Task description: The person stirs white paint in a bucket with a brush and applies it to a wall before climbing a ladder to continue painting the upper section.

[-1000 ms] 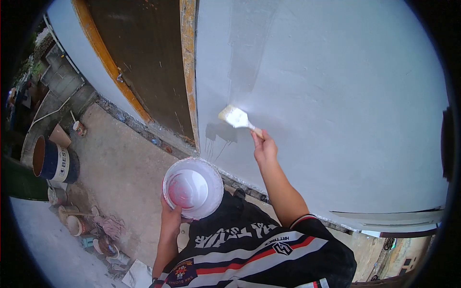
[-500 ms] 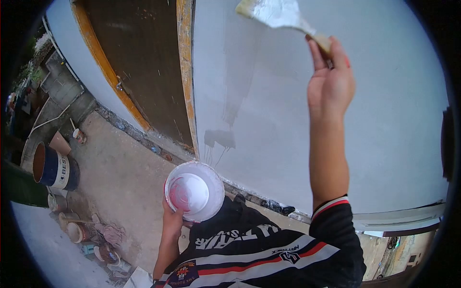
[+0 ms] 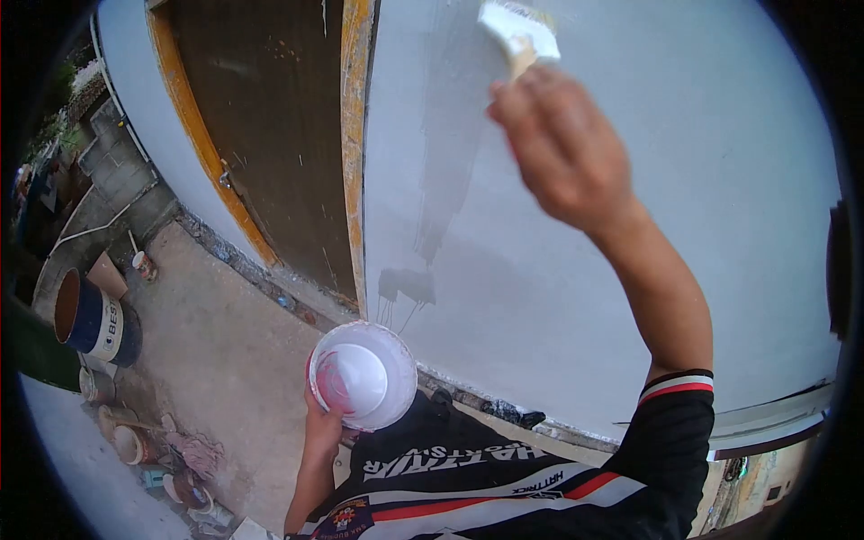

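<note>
My right hand [image 3: 571, 148] is closed round the handle of a wide paintbrush [image 3: 522, 31], raised in front of the pale wall [image 3: 540, 279]. White paint coats the brush, whose bristles point up and away from me near the top of the view. Low in front of my body, my left hand [image 3: 322, 421] grips the side of a translucent round tub [image 3: 402, 364]. White paint lies in its bottom, and pink-red stains mark its left side. Grey damp-looking streaks and a dark patch with drips [image 3: 409, 286] show on the wall above the tub.
A brown door [image 3: 261, 135] in a worn yellow frame [image 3: 354, 135] stands left of the wall. On the concrete floor [image 3: 216, 324] at the left are a blue drum [image 3: 99, 319], a small can with a stick [image 3: 144, 265], several buckets and a pinkish rag [image 3: 193, 453].
My right hand has moved left and slightly down, its back now turned to me, and the brush has swung round so its bristles point upward. My left hand still holds the tub.
</note>
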Motion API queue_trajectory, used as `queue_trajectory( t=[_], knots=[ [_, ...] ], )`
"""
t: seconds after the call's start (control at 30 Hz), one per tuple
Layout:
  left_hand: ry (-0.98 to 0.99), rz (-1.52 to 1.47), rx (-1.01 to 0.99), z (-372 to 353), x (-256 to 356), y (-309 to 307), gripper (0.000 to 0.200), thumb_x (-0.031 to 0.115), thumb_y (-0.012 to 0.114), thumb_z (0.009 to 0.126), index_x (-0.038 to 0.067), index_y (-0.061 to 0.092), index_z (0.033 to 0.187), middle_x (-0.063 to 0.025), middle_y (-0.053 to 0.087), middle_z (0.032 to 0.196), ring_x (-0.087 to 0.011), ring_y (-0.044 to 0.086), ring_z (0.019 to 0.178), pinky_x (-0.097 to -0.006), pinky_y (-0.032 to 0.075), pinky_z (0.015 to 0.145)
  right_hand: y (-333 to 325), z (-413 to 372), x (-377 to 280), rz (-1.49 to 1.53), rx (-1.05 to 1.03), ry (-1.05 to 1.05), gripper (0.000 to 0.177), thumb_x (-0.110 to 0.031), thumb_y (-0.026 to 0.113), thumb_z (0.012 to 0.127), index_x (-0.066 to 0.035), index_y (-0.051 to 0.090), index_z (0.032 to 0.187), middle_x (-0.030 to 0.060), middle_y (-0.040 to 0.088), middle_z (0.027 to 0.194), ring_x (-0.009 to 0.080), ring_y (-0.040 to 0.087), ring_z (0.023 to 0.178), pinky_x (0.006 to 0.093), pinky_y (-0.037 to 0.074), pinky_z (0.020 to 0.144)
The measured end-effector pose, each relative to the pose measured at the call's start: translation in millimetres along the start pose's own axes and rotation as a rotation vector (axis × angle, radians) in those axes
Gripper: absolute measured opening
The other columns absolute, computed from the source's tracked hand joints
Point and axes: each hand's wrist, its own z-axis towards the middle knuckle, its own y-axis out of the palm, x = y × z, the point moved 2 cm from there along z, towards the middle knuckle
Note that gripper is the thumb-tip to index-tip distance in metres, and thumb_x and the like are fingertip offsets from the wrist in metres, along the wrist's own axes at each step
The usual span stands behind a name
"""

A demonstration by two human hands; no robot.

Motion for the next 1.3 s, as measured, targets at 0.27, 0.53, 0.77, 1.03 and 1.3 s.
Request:
queue_trajectory(
  t=[0.27, 0.53, 0.77, 1.03, 1.3],
  knots=[
    [-0.049, -0.018, -0.017, -4.5, 13.8, 7.8, 0.061, 0.0, 0.044, 0.087, 0.015, 0.017, 0.139, -0.0214, 0.046, 0.127, -0.0351, 0.065, 0.09, -0.0387, 0.061, 0.05, 17.6, 14.7, -15.9, 0.06, -0.17, -0.007, 0.02, -0.011, 0.067, 0.073, -0.002, 0.062, 0.091, 0.008, 0.051, 0.086, 0.0234, 0.058, 0.085, 0.0315, 0.052, 0.071],
    [-0.089, -0.027, -0.022, 5.8, 3.7, 7.3, 0.068, -0.004, 0.041, 0.084, 0.019, 0.013, 0.142, -0.0188, 0.039, 0.134, -0.0394, 0.059, 0.102, -0.0456, 0.06, 0.053, 22.7, -3.9, -49.2, 0.207, -0.294, -0.063, 0.019, -0.018, 0.058, 0.073, -0.004, 0.06, 0.087, 0.0076, 0.053, 0.088, 0.0238, 0.056, 0.084, 0.0379, 0.05, 0.075],
    [0.003, -0.003, -0.004, 22.0, -13.1, 6.4, 0.084, -0.009, 0.04, 0.075, 0.024, 0.007, 0.145, -0.02, 0.036, 0.136, -0.0446, 0.056, 0.104, -0.0534, 0.059, 0.058, 6.5, 75.7, 99.8, 0.604, -0.039, 0.522, 0.01, -0.011, 0.067, 0.078, -0.006, 0.06, 0.082, 0.0123, 0.06, 0.078, 0.0308, 0.059, 0.067, 0.0369, 0.048, 0.061],
    [0.004, -0.099, -0.069, 25.3, 6.2, 22.4, 0.083, -0.004, 0.041, 0.078, 0.025, 0.003, 0.146, -0.024, 0.031, 0.138, -0.0459, 0.056, 0.101, -0.049, 0.06, 0.055, -63.9, 182.8, 189.5, 0.197, 0.116, 0.338, 0.015, -0.013, 0.064, 0.086, 0.001, 0.063, 0.081, 0.0098, 0.065, 0.074, 0.0184, 0.06, 0.063, 0.0303, 0.049, 0.058],
    [-0.091, -0.03, -0.076, 15.8, 33.9, 31.8, 0.08, -0.003, 0.041, 0.08, 0.023, 0.003, 0.146, -0.0265, 0.036, 0.133, -0.0446, 0.058, 0.096, -0.0482, 0.06, 0.053, 3.3, 93.7, 89.7, -0.074, -0.093, -0.214, 0.016, -0.008, 0.062, 0.077, -0.007, 0.058, 0.092, 0.005, 0.053, 0.084, 0.0219, 0.058, 0.076, 0.0313, 0.048, 0.058]
  ],
)
